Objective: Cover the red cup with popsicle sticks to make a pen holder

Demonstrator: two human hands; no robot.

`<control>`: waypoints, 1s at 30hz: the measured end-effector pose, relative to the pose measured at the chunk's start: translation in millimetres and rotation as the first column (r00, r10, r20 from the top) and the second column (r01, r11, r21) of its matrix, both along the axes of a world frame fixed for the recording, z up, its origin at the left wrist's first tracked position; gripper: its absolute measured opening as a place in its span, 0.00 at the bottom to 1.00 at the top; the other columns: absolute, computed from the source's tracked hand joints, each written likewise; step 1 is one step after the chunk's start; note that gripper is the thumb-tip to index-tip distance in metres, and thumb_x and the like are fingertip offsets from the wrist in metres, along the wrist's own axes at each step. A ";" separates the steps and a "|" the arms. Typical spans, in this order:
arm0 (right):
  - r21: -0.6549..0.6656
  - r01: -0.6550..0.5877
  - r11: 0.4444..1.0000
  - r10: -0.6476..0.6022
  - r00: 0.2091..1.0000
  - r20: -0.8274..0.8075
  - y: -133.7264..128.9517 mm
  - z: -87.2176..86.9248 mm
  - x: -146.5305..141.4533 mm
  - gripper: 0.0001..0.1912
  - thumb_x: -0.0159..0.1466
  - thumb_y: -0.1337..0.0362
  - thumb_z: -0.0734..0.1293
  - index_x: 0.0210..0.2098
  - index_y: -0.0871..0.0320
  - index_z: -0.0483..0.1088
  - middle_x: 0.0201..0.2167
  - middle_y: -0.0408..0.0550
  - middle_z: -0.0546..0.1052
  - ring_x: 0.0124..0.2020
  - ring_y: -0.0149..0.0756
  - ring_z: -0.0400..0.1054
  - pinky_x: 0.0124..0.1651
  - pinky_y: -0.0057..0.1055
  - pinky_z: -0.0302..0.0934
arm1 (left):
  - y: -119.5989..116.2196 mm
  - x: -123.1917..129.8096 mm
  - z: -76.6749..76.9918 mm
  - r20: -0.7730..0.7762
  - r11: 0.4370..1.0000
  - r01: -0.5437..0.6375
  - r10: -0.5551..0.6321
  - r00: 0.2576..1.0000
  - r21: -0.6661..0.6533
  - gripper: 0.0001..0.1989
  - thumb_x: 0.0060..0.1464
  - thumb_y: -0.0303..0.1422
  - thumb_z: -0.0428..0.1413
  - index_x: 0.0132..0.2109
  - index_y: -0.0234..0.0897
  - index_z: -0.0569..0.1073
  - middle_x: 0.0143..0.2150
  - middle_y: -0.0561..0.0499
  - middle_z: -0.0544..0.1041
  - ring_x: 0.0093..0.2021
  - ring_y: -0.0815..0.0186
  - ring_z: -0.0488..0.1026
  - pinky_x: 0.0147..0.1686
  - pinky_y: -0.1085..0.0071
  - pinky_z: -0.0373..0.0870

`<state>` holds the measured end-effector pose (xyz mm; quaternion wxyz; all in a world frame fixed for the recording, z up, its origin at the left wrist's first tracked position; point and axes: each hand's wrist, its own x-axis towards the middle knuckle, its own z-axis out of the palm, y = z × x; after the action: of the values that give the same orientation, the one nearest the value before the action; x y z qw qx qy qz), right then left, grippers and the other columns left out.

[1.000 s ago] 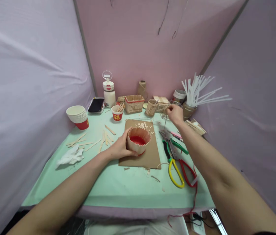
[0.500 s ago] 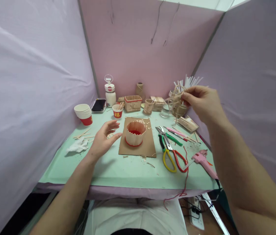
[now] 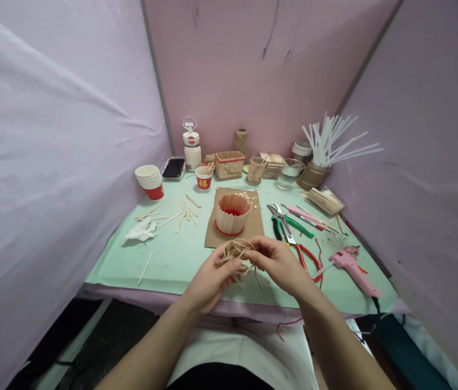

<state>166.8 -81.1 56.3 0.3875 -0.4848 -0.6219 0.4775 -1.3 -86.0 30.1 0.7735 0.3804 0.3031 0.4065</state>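
Note:
A loose tangle of jute twine (image 3: 237, 250) is held between both hands above the table's front edge. My left hand (image 3: 214, 275) curls round its left side, thumb on top. My right hand (image 3: 276, 262) pinches its right side, and a loose end hangs below. Just beyond the hands, a round container of upright wooden slats (image 3: 232, 216) with a red base and red inside stands on a brown cardboard sheet (image 3: 212, 235). Scissors with red and yellow handles (image 3: 304, 254) lie to the right of my right hand, partly hidden by it.
A pink glue gun (image 3: 353, 270) lies at the right, near green-handled pruners (image 3: 300, 226). Wood strips and a crumpled tissue (image 3: 141, 231) are on the left. Paper cups (image 3: 150, 181), a white bottle (image 3: 192, 151), a glass bowl of water (image 3: 288, 174) and glue sticks (image 3: 328, 141) stand farther back.
My right hand has brought the twine from the back right down to the front middle. My left hand has moved in from the left and closed on it too. The view has shifted slightly.

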 end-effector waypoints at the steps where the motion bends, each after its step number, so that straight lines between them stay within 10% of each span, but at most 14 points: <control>1: -0.003 -0.007 1.000 0.007 1.000 0.006 -0.9 -1.4 2.4 0.08 0.59 0.60 0.66 0.37 0.55 0.73 0.30 0.42 0.74 0.30 0.31 0.66 0.32 0.27 0.60 | 0.7 -0.2 -0.6 -0.021 0.999 -0.047 0.047 0.999 -0.007 0.21 0.47 0.37 0.63 0.49 0.40 0.71 0.44 0.49 0.73 0.34 0.72 0.70 0.32 0.76 0.64; 7: 0.021 0.074 0.997 -0.076 0.994 0.078 -7.5 -3.8 22.6 0.15 0.59 0.60 0.66 0.45 0.54 0.70 0.30 0.43 0.72 0.30 0.33 0.65 0.33 0.29 0.60 | 7.4 -10.4 -3.8 -0.075 0.979 -0.191 0.186 0.980 -0.065 0.13 0.45 0.33 0.64 0.37 0.34 0.71 0.32 0.52 0.72 0.24 0.78 0.62 0.19 0.81 0.51; 17: 0.008 0.088 0.996 -0.088 0.977 0.196 -17.6 -13.7 11.7 0.13 0.64 0.56 0.61 0.42 0.56 0.70 0.35 0.46 0.75 0.36 0.35 0.68 0.41 0.33 0.63 | 14.4 -53.6 24.2 0.219 0.885 -0.427 0.461 0.860 -0.184 0.05 0.50 0.22 0.57 0.36 0.31 0.71 0.28 0.53 0.67 0.24 0.79 0.63 0.18 0.87 0.60; 24: 0.384 -0.120 0.916 -0.070 0.892 0.446 -28.2 -46.6 -51.4 0.35 0.53 0.57 0.74 0.56 0.56 0.61 0.55 0.56 0.65 0.57 0.47 0.56 0.59 0.44 0.55 | 5.2 -71.0 46.3 0.324 0.864 -0.442 0.501 0.803 -0.241 0.07 0.59 0.23 0.47 0.36 0.30 0.69 0.28 0.52 0.65 0.22 0.79 0.62 0.17 0.87 0.62; 28: 0.464 -0.260 0.847 -0.048 0.831 0.554 -17.7 -61.7 -66.7 0.05 0.61 0.66 0.67 0.39 0.56 0.71 0.47 0.52 0.71 0.51 0.43 0.60 0.55 0.42 0.57 | 2.8 -83.2 58.6 0.418 0.850 -0.465 0.527 0.740 -0.247 0.09 0.59 0.21 0.44 0.36 0.29 0.69 0.27 0.52 0.64 0.22 0.80 0.62 0.17 0.89 0.61; 30: 0.486 -0.277 0.829 -0.042 0.835 0.548 -13.5 -68.3 -65.6 0.06 0.64 0.69 0.62 0.33 0.57 0.70 0.41 0.50 0.73 0.47 0.40 0.61 0.51 0.39 0.59 | 5.6 -92.1 60.4 0.427 0.820 -0.526 0.569 0.703 -0.226 0.09 0.57 0.21 0.45 0.36 0.29 0.69 0.26 0.52 0.65 0.21 0.80 0.61 0.18 0.89 0.61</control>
<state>101.1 -94.6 -12.0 0.2881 -0.4261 -0.8446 0.1486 -93.3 -80.4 90.6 0.6831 0.1273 0.2199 0.6847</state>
